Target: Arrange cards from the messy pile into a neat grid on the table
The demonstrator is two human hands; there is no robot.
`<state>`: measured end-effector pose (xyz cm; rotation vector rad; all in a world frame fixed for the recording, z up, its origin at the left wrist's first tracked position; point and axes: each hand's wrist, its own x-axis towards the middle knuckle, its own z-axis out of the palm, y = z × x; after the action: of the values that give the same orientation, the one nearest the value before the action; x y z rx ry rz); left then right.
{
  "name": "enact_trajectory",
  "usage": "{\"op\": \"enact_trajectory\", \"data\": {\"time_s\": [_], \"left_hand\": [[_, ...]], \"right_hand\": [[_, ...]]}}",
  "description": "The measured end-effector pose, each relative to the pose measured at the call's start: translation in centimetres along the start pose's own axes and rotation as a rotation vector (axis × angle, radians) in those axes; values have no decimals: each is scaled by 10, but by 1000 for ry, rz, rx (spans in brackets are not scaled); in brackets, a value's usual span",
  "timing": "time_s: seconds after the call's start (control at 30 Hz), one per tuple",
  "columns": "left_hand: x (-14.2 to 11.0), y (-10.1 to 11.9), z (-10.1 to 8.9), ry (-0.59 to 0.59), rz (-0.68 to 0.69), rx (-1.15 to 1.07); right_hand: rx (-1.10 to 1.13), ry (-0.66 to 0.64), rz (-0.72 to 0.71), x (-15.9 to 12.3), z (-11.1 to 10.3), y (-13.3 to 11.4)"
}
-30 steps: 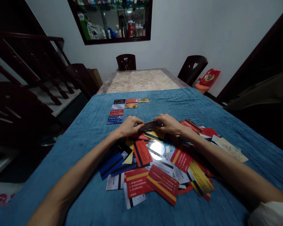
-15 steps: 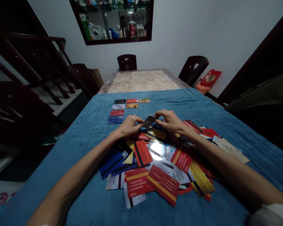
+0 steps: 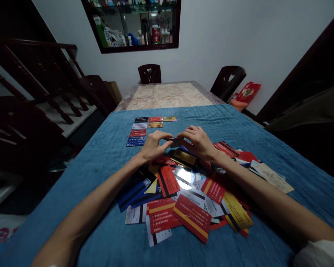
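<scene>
Narrow grip on both sides: left hand [image 3: 155, 145] and right hand [image 3: 199, 142] each pinch one end of a thin, greyish, rectangular plastic card [image 3: 175, 142], its face turned too edge-on to read. It is at the far side of a loose heap of overlapping, glossy plastic cards [image 3: 168, 181], where a dark-red card with an orange stripe [image 3: 191, 218] lies nearest. A low forearm could sweep loose cards aside; the smooth held card could slip if either pinch slackens. Numbered lines and a square black-and-white code [image 3: 147, 182] show in the heap, the rest illegible. Beyond, seven multicoloured cards in tidy rows [image 3: 137, 133] bear small print, no brand readable; a tug on the wrinkled blue cloth [image 3: 100, 231] beneath could skew them. The surface's bare, beige-patterned end [image 3: 172, 96] lies farthest.
</scene>
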<state>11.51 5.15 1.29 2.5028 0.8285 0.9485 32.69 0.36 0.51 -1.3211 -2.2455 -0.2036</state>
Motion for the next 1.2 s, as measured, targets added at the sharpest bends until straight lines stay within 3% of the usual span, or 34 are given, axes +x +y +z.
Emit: {"op": "enact_trajectory", "data": {"time_s": [0.27, 0.57, 0.87, 1.0, 1.2], "left_hand": [[-1, -5, 6, 33, 40, 51], [-1, -7, 2, 55, -4, 56], [-2, -14, 3, 33, -70, 106], [-3, -21, 3, -29, -138, 187], [-3, -30, 2, -123, -151, 240]], "right_hand": [[-1, -46, 1, -1, 6, 0], [82, -255, 107, -5, 24, 11], [92, -137, 132, -6, 28, 16], [106, -69, 118, -7, 27, 16], [53, -68, 97, -7, 29, 13]]}}
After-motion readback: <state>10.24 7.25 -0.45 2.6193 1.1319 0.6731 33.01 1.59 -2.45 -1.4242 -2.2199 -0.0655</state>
